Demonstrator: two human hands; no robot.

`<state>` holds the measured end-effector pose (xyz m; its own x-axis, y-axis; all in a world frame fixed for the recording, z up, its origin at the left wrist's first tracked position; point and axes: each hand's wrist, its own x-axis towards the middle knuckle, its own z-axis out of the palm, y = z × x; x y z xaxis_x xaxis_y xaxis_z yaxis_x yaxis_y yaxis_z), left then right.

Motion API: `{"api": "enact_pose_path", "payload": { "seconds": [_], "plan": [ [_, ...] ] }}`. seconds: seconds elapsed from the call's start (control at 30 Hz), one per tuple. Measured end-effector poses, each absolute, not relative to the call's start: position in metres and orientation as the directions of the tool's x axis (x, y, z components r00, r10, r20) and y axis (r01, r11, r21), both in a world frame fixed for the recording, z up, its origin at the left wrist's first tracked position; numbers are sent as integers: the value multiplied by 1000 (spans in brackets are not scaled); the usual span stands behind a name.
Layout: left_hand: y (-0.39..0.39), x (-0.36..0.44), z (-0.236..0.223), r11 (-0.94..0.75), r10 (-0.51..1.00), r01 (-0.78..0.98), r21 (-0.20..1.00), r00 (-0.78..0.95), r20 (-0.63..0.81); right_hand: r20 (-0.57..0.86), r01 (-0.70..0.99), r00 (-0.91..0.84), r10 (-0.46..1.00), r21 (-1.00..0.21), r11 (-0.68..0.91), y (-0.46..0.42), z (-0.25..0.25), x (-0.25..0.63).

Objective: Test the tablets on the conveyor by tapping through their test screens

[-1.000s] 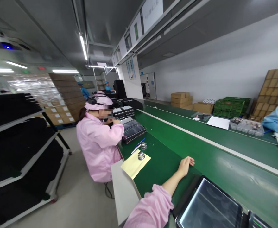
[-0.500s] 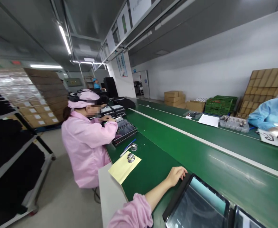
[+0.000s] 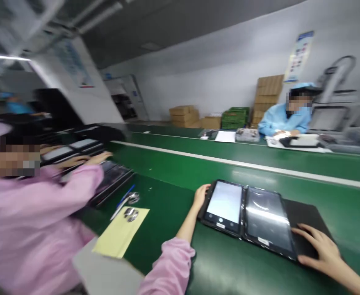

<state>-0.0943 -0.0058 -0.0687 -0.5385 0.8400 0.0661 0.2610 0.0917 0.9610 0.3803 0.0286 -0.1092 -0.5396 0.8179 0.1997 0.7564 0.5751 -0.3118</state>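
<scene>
Two black tablets lie side by side in front of me on the green bench. The left tablet point(image 3: 224, 201) has a lit, pale screen; the right tablet point(image 3: 267, 216) is dark, with glare across its film-like surface. A black cover point(image 3: 304, 211) shows beneath and beyond the right tablet. My left hand point(image 3: 201, 197) curls its fingers around the black edge at the left tablet's far left corner. My right hand point(image 3: 321, 248) rests with spread fingers over the black cover, thumb and fingertips by the right tablet's edge.
A yellow sheet point(image 3: 118, 235) with shiny tape rolls point(image 3: 131, 214) lies to my left, with a blue pen point(image 3: 125, 196) beyond. A pink-sleeved co-worker point(image 3: 29, 217) handles stacked tablets there. Across the bench, a person in blue point(image 3: 286, 119) sits by a parts box point(image 3: 247, 135).
My view has swung to the right. Both tablets and my right hand are now in full view. My left hand stays at the left tablet's edge. The pink-sleeved co-worker's hand has reached forward.
</scene>
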Motion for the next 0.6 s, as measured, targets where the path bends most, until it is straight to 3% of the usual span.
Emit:
{"api": "enact_pose_path", "payload": {
  "seconds": [0.07, 0.2, 0.27, 0.33, 0.43, 0.6],
  "plan": [
    [-6, -92, -52, 71, 843, 296, 952, -529, 101, 76, 740, -548, 833, -420, 525, 27, -97, 374],
    [-8, -53, -14, -57, 929, 382, 923, -319, 190, 64, 772, -343, 937, -550, 320, 14, -68, 340],
    [-12, -16, 1, -84, 977, 495, 865, -129, 168, 17, 838, -247, 969, -498, 222, 5, -49, 317],
    [-16, 23, 9, -52, 997, 684, 727, -8, 79, -49, 904, -207, 977, -392, 172, -1, -29, 295],
    [-16, 61, 12, 25, 999, 849, 528, 0, -49, -151, 954, -161, 975, -277, 115, -8, -6, 272],
    [-9, 61, 4, 28, 987, 819, 573, 67, -144, -105, 935, -165, 981, -334, 122, -12, -6, 260]
  ]
}}
